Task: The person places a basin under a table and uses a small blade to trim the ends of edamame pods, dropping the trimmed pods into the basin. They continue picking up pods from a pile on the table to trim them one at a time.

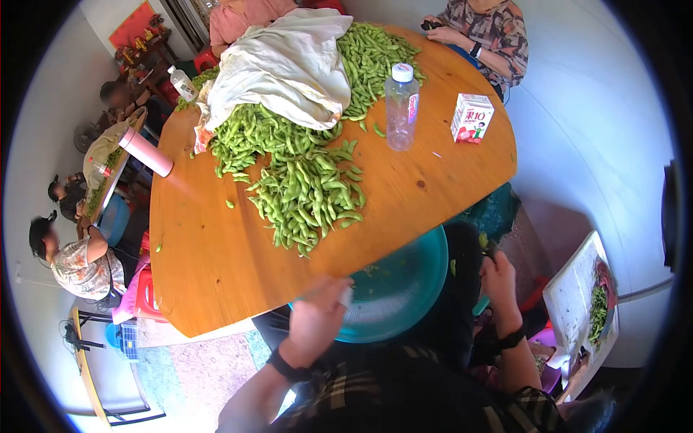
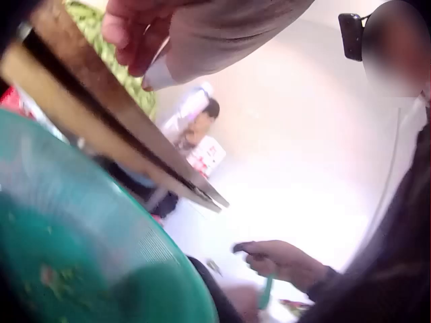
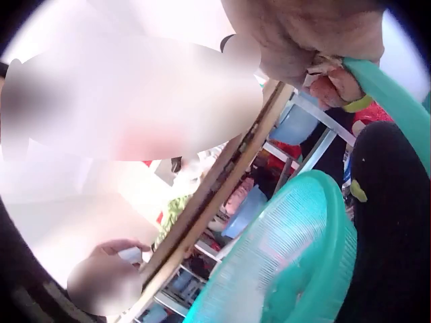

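Note:
My left hand (image 1: 317, 314) is over the table's near edge, blurred, beside a teal ribbed basin (image 1: 434, 278). Its fingers (image 2: 118, 30) bend loosely with nothing visible in them, and white wrapping (image 2: 159, 75) covers one digit. Green soybean pods (image 1: 307, 195) lie heaped on the table in front of it. Off to the basin's right, my right hand (image 1: 500, 281) is curled round a teal handle (image 3: 387, 87) that sticks out below the fist; its far end is hidden. A yellow-green bit of pod (image 3: 359, 104) shows under those fingers. Small pale bits (image 2: 57, 279) lie inside the basin.
On the wooden table (image 1: 462, 180) stand a clear bottle (image 1: 401, 108), a drink carton (image 1: 473, 119) and a pink flask (image 1: 146, 152). A white cloth (image 1: 281, 65) covers part of the pods. Other people sit around. A white board (image 1: 577, 310) is at the right.

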Demonstrator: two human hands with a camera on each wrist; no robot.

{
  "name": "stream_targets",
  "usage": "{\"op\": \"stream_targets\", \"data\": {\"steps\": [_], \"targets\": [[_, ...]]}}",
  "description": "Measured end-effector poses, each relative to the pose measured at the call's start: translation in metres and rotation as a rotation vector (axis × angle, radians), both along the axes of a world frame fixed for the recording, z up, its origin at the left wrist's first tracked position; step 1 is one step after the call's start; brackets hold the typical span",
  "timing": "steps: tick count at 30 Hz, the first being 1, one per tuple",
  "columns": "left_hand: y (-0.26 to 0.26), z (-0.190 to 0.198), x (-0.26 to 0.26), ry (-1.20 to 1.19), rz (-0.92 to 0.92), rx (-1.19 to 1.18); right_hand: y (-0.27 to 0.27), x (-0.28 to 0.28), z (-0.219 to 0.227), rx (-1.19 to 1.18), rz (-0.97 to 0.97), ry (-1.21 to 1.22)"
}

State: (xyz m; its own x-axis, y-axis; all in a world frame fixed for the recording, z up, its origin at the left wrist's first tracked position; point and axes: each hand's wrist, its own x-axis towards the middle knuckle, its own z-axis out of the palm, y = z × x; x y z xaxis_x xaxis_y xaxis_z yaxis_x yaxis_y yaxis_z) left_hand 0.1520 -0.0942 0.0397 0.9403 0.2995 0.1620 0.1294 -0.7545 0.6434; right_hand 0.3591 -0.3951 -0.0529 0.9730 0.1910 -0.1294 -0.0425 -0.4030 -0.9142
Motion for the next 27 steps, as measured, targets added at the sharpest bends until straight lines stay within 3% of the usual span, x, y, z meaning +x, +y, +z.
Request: {"op": "stream_targets", "data": {"steps": [1,3,5,8,9,12,14,16,22,25,27], "targets": [[0.012,0.010,0.005,-0.134,0.073,0.218,-0.004,0.004,0.000,0.006,0.004,-0.003],[0.038,0.007,0.020,-0.246,0.267,0.266,-0.009,0.006,0.001,0.161,-0.029,0.098],[0.051,0.006,0.027,-0.225,0.273,0.323,0.007,-0.003,0.011,0.177,-0.012,0.117],[0.056,0.002,0.031,-0.190,0.300,0.369,0.035,-0.024,0.029,0.116,0.200,0.064],[0.056,0.004,0.031,-0.189,0.301,0.370,0.044,-0.029,0.033,0.117,0.201,0.065],[0.063,0.010,0.029,-0.086,0.314,0.237,0.063,-0.040,0.035,0.099,0.445,-0.104],[0.069,0.011,0.026,-0.019,0.329,0.021,0.077,-0.046,0.046,0.124,0.507,-0.144],[0.071,0.016,0.024,-0.021,0.318,0.035,0.095,-0.052,0.070,0.153,0.600,-0.151],[0.078,0.005,0.023,-0.144,0.220,0.220,0.129,-0.059,0.077,0.132,0.772,-0.104],[0.074,0.006,0.023,-0.164,0.192,0.335,0.145,-0.067,0.082,0.268,0.764,-0.243],[0.071,0.008,0.021,-0.157,0.181,0.372,0.147,-0.067,0.086,0.238,0.792,-0.205]]}}
